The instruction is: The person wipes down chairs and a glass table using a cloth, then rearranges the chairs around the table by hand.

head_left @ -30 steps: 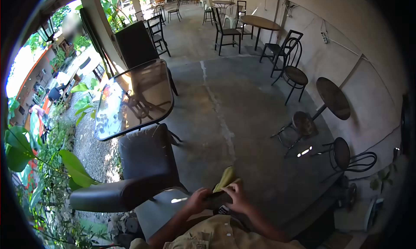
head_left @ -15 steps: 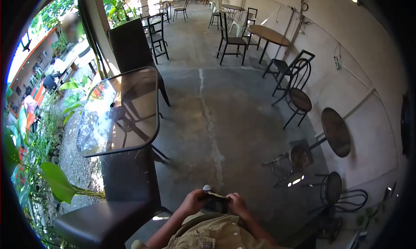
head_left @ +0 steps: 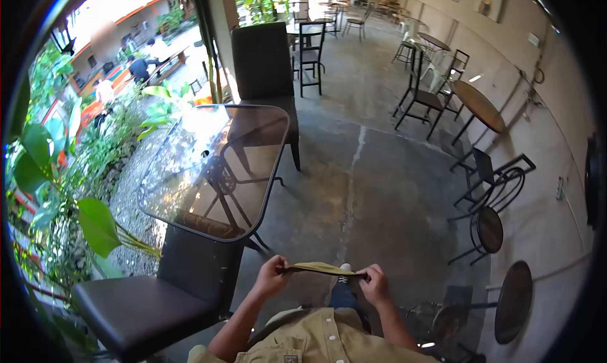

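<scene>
Stretched between both hands is a narrow yellow-green cloth strip [head_left: 322, 268] with a dark lower edge; what kind of cloth it is I cannot make out. My left hand [head_left: 272, 277] is closed on one end. The other end is pinched in my right hand [head_left: 375, 283]. The strip hangs in front of my waist, above a shoe [head_left: 344, 271] and the concrete floor. Left of my left hand are a dark padded chair [head_left: 190, 274] and a glass-topped table [head_left: 269, 198] with a black rim.
Another dark padded chair [head_left: 262, 59] stands behind the glass table. Along the right wall are a round wooden table [head_left: 477, 104], black chairs [head_left: 427, 97] and a tilted round tabletop [head_left: 513, 303]. Plants [head_left: 101, 227] line the left side. Several people sit outside at far left.
My hands have moved apart, pulling the cloth strip out longer and straighter between them. The view has swung left, so the furniture appears farther right.
</scene>
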A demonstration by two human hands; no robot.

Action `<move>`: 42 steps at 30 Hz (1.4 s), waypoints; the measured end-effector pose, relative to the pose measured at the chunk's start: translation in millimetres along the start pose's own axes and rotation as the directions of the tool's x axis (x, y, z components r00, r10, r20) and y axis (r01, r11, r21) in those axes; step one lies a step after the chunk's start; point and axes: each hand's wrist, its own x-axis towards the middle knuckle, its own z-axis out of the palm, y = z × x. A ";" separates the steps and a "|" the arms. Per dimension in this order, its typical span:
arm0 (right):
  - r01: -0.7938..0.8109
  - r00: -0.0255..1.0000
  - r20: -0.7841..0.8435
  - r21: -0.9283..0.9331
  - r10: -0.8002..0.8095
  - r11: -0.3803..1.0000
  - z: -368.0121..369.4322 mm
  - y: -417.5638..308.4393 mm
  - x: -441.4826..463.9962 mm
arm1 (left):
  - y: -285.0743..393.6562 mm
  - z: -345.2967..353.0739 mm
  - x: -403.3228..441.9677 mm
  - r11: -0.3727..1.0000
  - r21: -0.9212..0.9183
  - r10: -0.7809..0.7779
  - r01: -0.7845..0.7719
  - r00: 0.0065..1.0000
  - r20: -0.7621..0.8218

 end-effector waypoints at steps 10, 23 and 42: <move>0.007 0.895 0.434 0.219 -0.104 0.976 6.0 15.3 219.2 | 35.5 -0.9 66.9 0.956 -0.142 -0.288 0.256 0.907 -0.308; 0.205 0.823 0.481 0.244 -0.302 0.948 129.4 -31.4 391.5 | -23.7 -35.4 134.1 0.911 -0.344 -0.390 0.227 0.742 -0.544; 0.349 0.914 0.376 -0.530 -0.155 0.773 353.1 1.2 491.1 | -117.9 -53.9 111.6 0.769 -0.061 -0.037 0.637 -0.051 -0.998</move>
